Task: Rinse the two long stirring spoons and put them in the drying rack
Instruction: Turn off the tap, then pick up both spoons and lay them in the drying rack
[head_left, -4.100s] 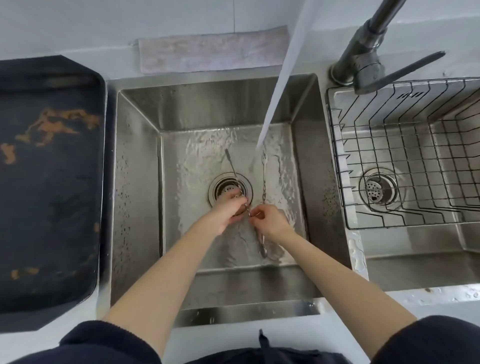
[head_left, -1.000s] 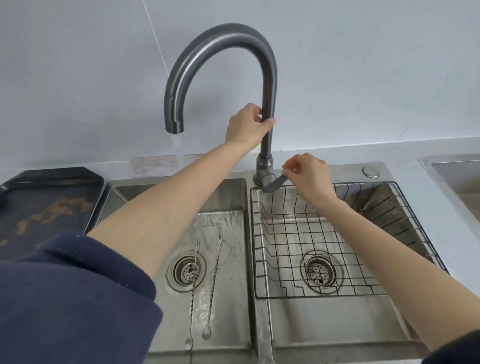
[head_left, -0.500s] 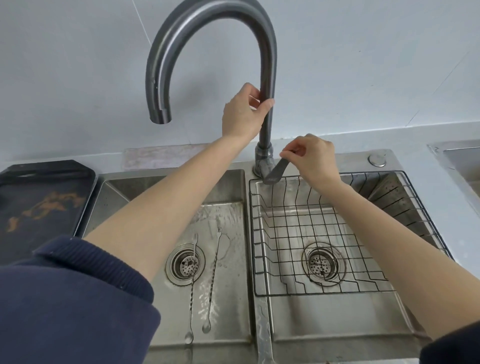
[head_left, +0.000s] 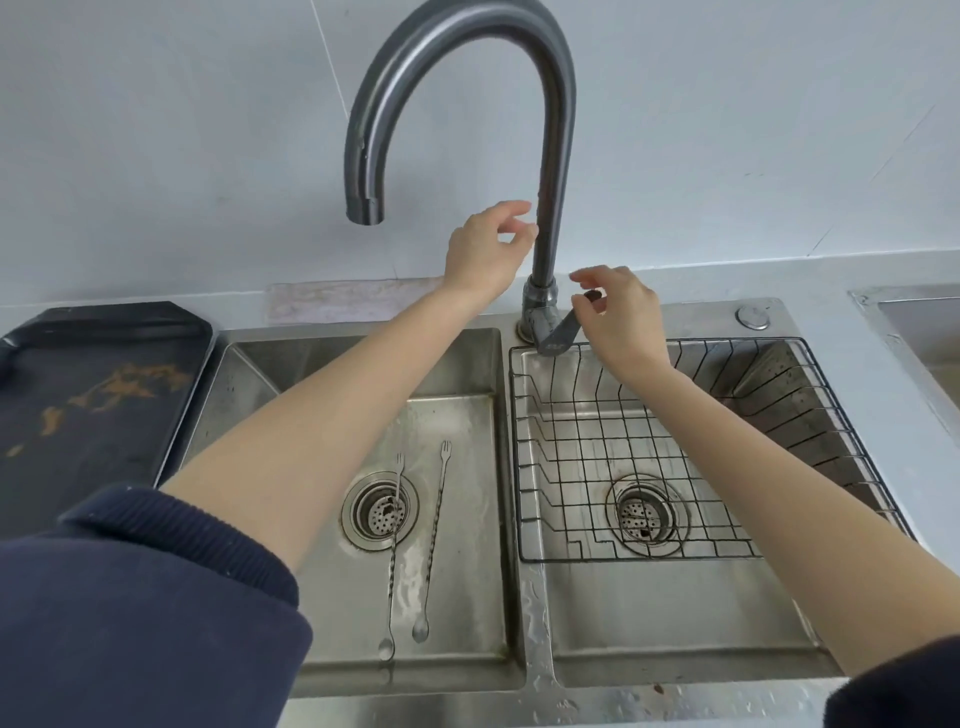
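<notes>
Double sink (head_left: 260, 364) filled frame, wet left basin, wire drying rack (head_left: 649, 447) sat in right basin, nothing in it. Dark tray (head_left: 78, 405) on table at left. Tall curved tap (head_left: 550, 156) stood between basins, no water running. Left hand (head_left: 485, 252) beside tap neck, grip released, fingers apart. Right hand (head_left: 621, 312) over tap lever (head_left: 558, 335), grip loose, grasping nothing. Two long spoons (head_left: 434, 540) lay side by side on left basin floor, one across drain (head_left: 379, 512).

The left sink (head_left: 467, 597) is open from above, with room all around the two spoons (head_left: 415, 540). The tall tap (head_left: 550, 171) stands at 12 o'clock. The wire rack (head_left: 649, 467) at 3 o'clock is open on top.
</notes>
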